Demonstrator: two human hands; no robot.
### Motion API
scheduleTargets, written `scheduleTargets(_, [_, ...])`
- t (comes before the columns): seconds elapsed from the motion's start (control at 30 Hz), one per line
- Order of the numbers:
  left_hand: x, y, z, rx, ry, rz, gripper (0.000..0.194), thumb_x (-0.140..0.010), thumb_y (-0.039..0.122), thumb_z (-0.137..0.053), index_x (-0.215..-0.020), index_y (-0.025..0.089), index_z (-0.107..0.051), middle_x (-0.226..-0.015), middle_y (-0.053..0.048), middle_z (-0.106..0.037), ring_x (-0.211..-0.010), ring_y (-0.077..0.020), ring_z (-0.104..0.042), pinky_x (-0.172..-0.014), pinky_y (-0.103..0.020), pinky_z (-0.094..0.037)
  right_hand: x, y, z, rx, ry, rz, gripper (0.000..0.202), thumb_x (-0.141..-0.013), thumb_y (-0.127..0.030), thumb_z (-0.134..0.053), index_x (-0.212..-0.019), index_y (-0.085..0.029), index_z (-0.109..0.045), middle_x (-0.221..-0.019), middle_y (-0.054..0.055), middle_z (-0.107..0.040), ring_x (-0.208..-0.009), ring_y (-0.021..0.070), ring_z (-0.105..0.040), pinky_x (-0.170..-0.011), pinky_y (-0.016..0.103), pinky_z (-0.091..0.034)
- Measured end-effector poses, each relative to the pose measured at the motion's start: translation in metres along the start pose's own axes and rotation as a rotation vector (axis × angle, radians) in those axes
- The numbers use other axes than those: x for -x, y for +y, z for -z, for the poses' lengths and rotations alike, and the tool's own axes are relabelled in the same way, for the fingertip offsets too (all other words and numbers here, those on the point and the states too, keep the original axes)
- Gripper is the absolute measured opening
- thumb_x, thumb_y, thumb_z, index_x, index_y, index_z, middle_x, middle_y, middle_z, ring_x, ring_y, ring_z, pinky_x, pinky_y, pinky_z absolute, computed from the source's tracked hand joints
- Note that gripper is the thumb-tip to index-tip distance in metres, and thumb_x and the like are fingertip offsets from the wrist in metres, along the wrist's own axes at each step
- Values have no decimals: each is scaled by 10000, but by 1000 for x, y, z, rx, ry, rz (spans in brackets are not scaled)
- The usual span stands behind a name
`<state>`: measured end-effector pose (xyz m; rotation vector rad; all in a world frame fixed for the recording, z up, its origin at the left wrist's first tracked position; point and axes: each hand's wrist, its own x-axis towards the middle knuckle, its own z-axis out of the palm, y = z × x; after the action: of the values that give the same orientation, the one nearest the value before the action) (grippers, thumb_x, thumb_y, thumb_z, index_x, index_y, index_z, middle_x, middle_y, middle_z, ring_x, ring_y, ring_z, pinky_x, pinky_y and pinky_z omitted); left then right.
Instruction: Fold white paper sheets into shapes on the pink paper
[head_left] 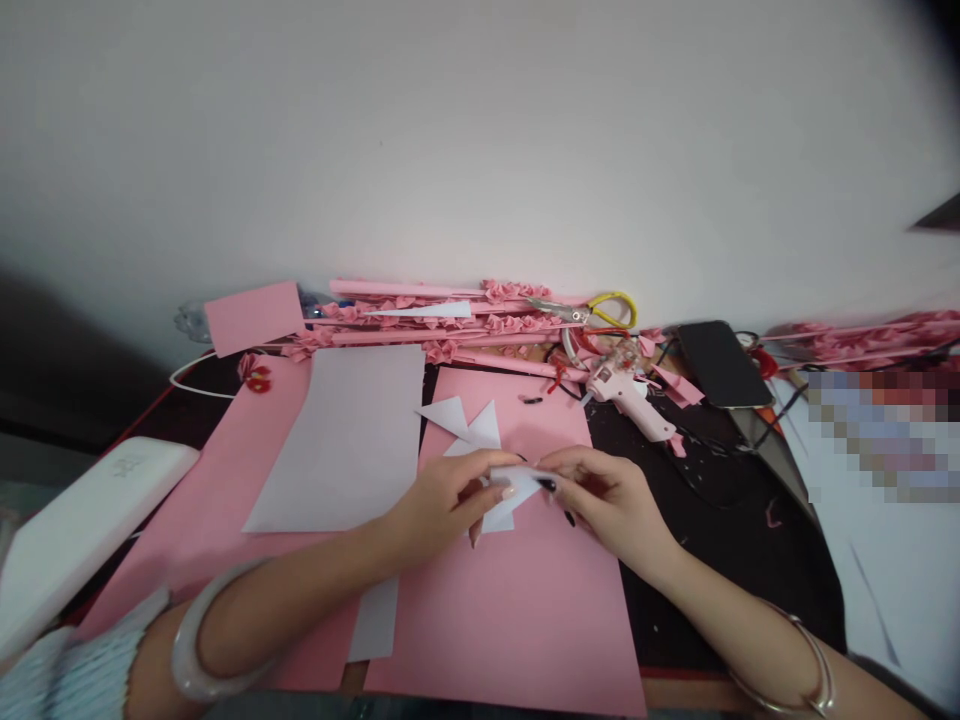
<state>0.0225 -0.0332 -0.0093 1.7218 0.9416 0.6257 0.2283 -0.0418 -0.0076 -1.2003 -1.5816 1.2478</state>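
Note:
Over a pink paper sheet (517, 610), my left hand (454, 490) and my right hand (611, 500) meet at a small piece of white paper (516, 474). Both hands pinch it between thumb and fingers, one at each end. It looks folded, though the fingers cover part of it. Just behind and below the hands lie white paper triangles (448, 416), partly overlapping. A stack of white paper (345, 440) rests left of my left hand. Beyond my right hand is a pink glue gun (630, 400), lying on its side.
Pink paper flower stems (420, 290) lie along the wall, with yellow-handled scissors (613, 308) on them. A black phone (724, 363) sits back right among cables. On the left are a white box-like object (97, 520) and a small pink card (255, 317).

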Motion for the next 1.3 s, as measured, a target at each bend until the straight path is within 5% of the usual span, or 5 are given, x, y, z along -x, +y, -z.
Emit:
scheduleTargets(0.3, [3, -4, -5, 95, 9, -27, 556, -879, 228, -443, -1371, 269, -189, -510, 100, -452, -392, -85, -516, -429, -179, -430, -2, 0, -5, -252, 27, -56, 137, -821, -207, -541, -927, -224, -455, -518, -78, -505, -429, 88, -487, -442, 201, -395])
scheduleTargets(0.53, [1, -3, -2, 75, 30, -30, 321, -859, 167, -460, -1161, 245, -533, -494, 83, -516, -407, -63, -535, -473, -169, -434, -1, 6, -2, -157, -37, -27, 139, -781, -211, -598, -918, -187, -604, -634, -11, -577, -508, 94, -505, -483, 221, -413])
scheduleTargets(0.8, [1, -3, -2, 113, 87, -16, 178, -857, 204, -493, -993, 180, -606, -513, 55, -569, -431, -62, -536, -472, -162, -421, -2, 2, -1, 93, 48, 178, 45, -745, -200, -641, -752, -193, -684, -816, 43, -573, -775, 155, -544, -674, 272, -441])
scheduleTargets(1.03, [-2, -2, -1, -217, 221, -298, 148, -818, 155, -525, -839, 147, -670, -780, -38, -545, -640, -98, -514, -575, -214, -414, 3, -1, -3, 189, -72, 136, 86, -806, -163, -560, -813, -170, -646, -731, 22, -655, -649, 121, -581, -598, 221, -431])
scheduleTargets(1.3, [0, -2, 1, -211, 196, -354, 149, -830, 110, -485, -824, 138, -631, -770, -38, -572, -696, -114, -534, -625, -228, -437, 5, -7, 4, 314, -63, 182, 115, -807, -172, -551, -724, -156, -628, -620, 1, -611, -551, 98, -532, -523, 195, -395])
